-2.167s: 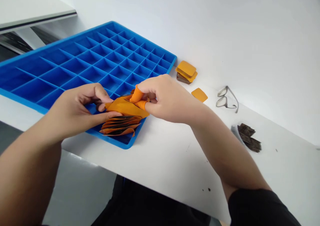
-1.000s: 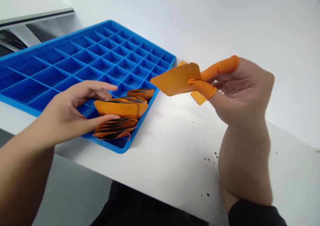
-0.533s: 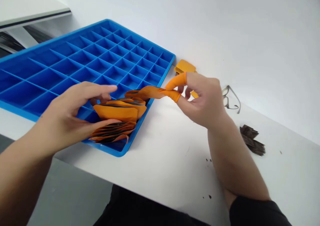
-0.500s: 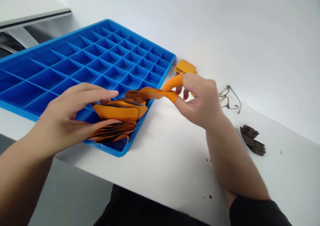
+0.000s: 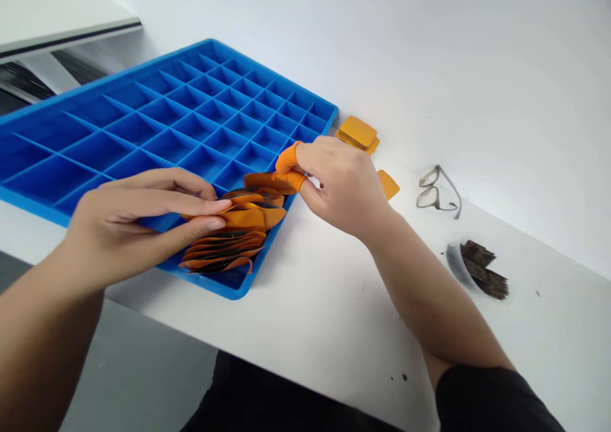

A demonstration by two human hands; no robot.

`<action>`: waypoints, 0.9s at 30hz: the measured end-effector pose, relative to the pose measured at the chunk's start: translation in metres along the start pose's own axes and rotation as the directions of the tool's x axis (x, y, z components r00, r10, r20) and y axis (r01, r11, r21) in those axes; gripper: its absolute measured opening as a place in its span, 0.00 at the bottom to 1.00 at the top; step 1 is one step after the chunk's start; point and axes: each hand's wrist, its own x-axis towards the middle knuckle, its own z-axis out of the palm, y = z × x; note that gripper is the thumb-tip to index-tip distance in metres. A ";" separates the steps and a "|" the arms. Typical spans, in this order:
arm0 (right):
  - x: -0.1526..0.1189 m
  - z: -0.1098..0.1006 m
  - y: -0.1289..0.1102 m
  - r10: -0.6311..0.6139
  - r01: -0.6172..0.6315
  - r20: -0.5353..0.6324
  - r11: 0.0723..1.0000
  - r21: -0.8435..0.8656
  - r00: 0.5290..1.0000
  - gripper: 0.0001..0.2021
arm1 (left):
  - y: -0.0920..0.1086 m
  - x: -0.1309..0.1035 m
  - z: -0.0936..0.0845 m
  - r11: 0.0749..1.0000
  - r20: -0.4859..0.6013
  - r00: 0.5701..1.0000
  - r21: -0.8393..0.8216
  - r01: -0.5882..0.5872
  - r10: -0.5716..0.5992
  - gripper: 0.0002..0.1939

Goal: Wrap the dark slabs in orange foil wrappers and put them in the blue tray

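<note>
A blue compartment tray [image 5: 138,130] lies on the white table, and bunched orange-and-dark thin pieces [image 5: 222,247] stand on edge in its near corner. My left hand [image 5: 128,228] pinches the edge of an orange sheet [image 5: 243,219] in this bunch between thumb and fingers. At the far end of the bunch, my right hand [image 5: 338,181] is closed with thumb and forefinger on another orange sheet [image 5: 260,181]. Orange finger cots [image 5: 287,158] cover those two fingertips. The right fingers partly hide the sheet's end.
Beyond my right hand lie a stack of orange squares [image 5: 358,132] and another orange piece [image 5: 387,185]. Glasses [image 5: 429,196] rest farther right, near a small clear container [image 5: 461,270] with dark brown strips [image 5: 484,276]. Dark crumbs dot the table.
My right hand has moved left and slightly down, bringing its orange sheet to the bunch in the tray. My left thumb and fingers have closed on a sheet's edge.
</note>
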 end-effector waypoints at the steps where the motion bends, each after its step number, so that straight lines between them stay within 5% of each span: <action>1: 0.001 0.002 0.000 0.007 -0.007 -0.011 0.999 -0.032 1.000 0.14 | 0.000 0.000 0.000 1.000 0.009 1.000 -0.007 0.009 -0.009 0.09; 9: 0.001 0.006 0.002 0.030 -0.043 0.176 0.997 0.071 0.984 0.13 | -0.003 0.000 0.001 0.999 0.016 0.999 0.014 0.051 -0.051 0.05; 16: 0.009 -0.001 -0.003 -0.032 0.065 0.280 0.992 -0.109 0.960 0.16 | -0.002 0.001 0.000 0.996 0.027 0.999 0.073 0.043 -0.045 0.07; 21: 0.014 0.000 0.010 0.171 -0.192 0.390 0.981 0.014 0.905 0.10 | -0.004 0.000 0.001 0.998 0.020 1.000 0.055 0.005 -0.007 0.06; 24: 0.015 0.001 0.013 0.190 -0.235 0.363 0.968 0.083 0.912 0.05 | -0.005 -0.004 0.002 0.999 0.003 1.000 0.045 0.025 -0.026 0.06; 27: 0.017 0.006 0.009 0.195 -0.253 0.329 0.957 0.143 0.924 0.07 | -0.005 -0.008 0.003 0.992 -0.080 0.995 0.103 0.067 -0.058 0.21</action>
